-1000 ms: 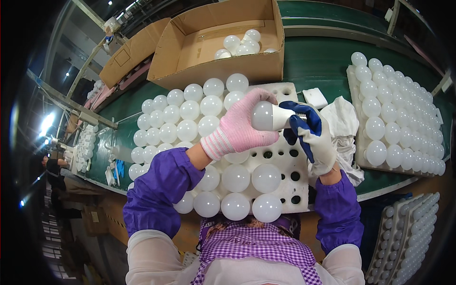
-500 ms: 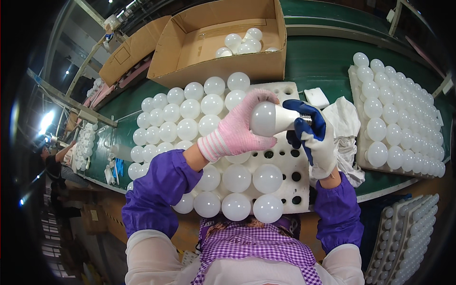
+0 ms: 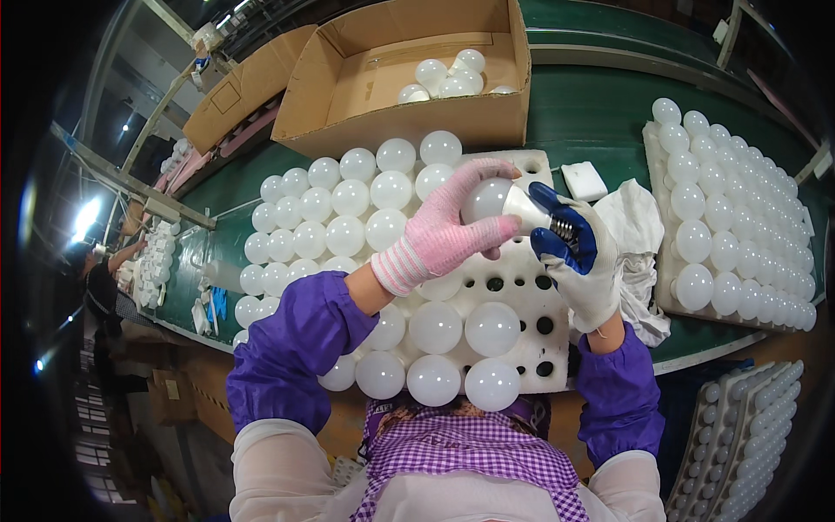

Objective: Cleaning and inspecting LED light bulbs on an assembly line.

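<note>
A white light bulb [image 3: 488, 201] lies tilted between my two gloved hands above a white foam tray [image 3: 546, 165]. My left hand [image 3: 448, 228], in a pink glove, is closed round the bulb's dome and white collar. Fingers of my right hand [image 3: 581, 252], in a white glove with blue-coated tips, are curled at the bulb's metal screw base [image 3: 563, 229]. Many more bulbs [image 3: 435, 328] stand dome-up in the tray, left of and below my hands. Bare round holes show along its right side.
Behind the tray stands an open cardboard box [image 3: 400, 122] with several loose bulbs. A small white block [image 3: 584, 181] and a crumpled white cloth [image 3: 633, 226] lie at right, beside another full bulb tray [image 3: 665, 287]. More trays are stacked at lower right. A person [image 3: 104, 278] works at far left.
The bulb has turned so its screw base points more downward. My right hand has shifted slightly lower round the base, and my left fingers have moved onto the collar.
</note>
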### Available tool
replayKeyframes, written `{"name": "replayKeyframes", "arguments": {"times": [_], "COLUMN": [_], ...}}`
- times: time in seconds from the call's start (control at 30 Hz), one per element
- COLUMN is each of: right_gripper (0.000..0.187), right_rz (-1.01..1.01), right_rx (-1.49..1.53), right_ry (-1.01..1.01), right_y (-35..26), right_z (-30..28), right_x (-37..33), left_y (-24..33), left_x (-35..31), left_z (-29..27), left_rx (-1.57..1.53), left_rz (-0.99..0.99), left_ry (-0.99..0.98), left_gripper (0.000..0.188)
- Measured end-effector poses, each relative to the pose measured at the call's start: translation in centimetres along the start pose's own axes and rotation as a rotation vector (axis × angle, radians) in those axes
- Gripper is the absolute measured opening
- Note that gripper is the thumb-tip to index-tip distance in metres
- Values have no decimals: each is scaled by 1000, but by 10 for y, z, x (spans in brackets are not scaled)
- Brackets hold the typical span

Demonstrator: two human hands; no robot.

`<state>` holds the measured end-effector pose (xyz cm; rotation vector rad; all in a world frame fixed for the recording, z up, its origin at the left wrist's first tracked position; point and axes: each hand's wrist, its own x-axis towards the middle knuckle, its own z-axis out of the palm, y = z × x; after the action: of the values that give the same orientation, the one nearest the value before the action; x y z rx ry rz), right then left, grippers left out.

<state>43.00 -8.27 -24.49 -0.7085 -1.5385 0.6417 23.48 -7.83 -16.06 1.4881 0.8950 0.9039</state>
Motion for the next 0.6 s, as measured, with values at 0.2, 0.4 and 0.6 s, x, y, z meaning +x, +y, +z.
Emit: {"name": "replayKeyframes", "arguments": {"times": [0.2,0.4,0.6], "right_gripper": [49,50,48], "right_rz": [-91,-222,-228], "right_rx": [-255,-363,-366], "right_ry": [-53,-48,-48], "right_y": [-12,-9,-12], "right_z": [3,6,7], "right_x": [2,7,6], "left_y": [6,10,25], "left_x": [10,4,-3], "left_z": [-7,-30,-26], "left_rx": [90,102,346], "left_rz": [-156,-100,-1], "left_ry": [87,-46,-129], "left_gripper": [28,39,59]}}
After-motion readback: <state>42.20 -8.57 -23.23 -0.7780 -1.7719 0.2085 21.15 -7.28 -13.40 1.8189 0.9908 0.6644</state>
